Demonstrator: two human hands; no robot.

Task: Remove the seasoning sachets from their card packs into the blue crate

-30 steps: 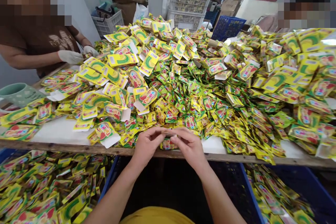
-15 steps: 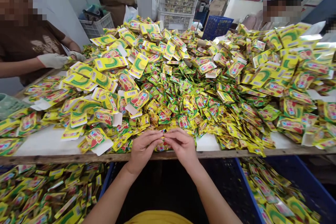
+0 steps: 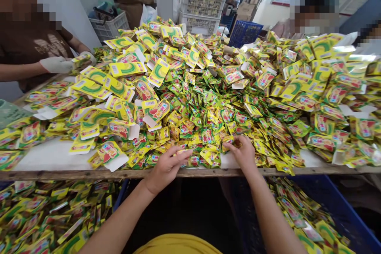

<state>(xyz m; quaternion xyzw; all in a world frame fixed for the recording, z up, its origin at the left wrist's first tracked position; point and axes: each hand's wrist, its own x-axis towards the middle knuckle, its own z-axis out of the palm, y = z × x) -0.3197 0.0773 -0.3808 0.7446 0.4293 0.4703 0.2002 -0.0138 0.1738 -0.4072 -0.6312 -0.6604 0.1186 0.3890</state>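
My left hand point(image 3: 166, 166) is over the table's front edge, thumb and fingers closed on a small sachet point(image 3: 182, 151) that they mostly hide. To the right, my right hand point(image 3: 244, 154) reaches to the near side of the heap, and its thumb and fingertips close on a yellow sachet point(image 3: 228, 140). Between and beyond the hands lies a heap of small green and yellow sachets point(image 3: 208, 137) with red fruit pictures. Flat yellow-green cartons point(image 3: 104, 87), several with open white flaps, are piled around them.
The wooden table edge point(image 3: 119, 174) runs across in front of me. Below stand blue crates, the right one point(image 3: 336, 202) holding filled packs. A co-worker's gloved hand point(image 3: 56, 64) handles packs at left; another person sits behind the heap at right. Stacked white crates point(image 3: 199, 4) stand at the back.
My hands were together at the middle front; now they are apart. The right hand has moved right to the heap's sachets, while the left has shifted only slightly.
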